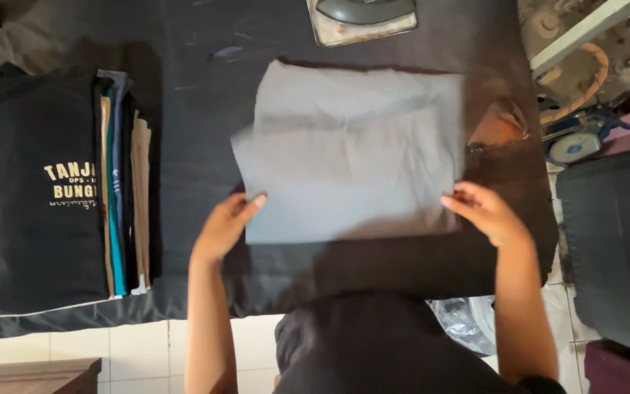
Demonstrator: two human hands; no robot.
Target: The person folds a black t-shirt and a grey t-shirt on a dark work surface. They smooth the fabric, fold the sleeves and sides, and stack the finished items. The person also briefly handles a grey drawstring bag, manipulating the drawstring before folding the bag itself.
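Your left hand point(226, 225) pinches the near left edge of the grey cloth point(351, 153), and your right hand point(484, 211) pinches the near right corner. The cloth lies flat on the dark bench point(205, 95), so it stays smooth. Folded shirts point(52, 190) are stacked well to the left, out of the way.

Looks like a small garment or laundry workshop: dark padded ironing table point(198, 73), grey electric iron point(362, 16) on its rest, stack of folded shirts point(122, 197), sewing machine point(599, 44) off to the side.
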